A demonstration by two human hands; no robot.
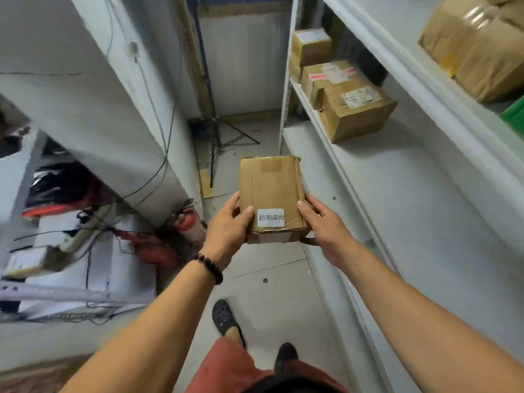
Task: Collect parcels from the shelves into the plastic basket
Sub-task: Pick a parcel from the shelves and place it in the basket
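- Parcel [272,198]: small brown carton w/ white label. It's off the shelves, held in the air over the floor [269,293], straight in front of you and just left of the mid shelf [397,171] front edge.
- Long axis runs away from you. Label end is nearest; the far end sticks out unsupported.
- Left hand [226,225] grips the near-left corner, thumb flat on the top face beside the label, fingers [235,198] curled along the left side.
- Right hand [326,225] grips the near-right corner, thumb on the top edge. Its other fingers are tucked under, mostly hidden.
- Both hands sit at the same end, equally near, so neither is better placed.
- Next move prob. turns on where the basket lies, and you can't see one for sure. A green plastic bit [514,112] at far right is cut off by the frame; can't tell if that's it.
- More cartons [354,109] wait at the mid shelf's far end by the front edge.
- Parcel's underside is hidden, and the clutter at left is blurred.
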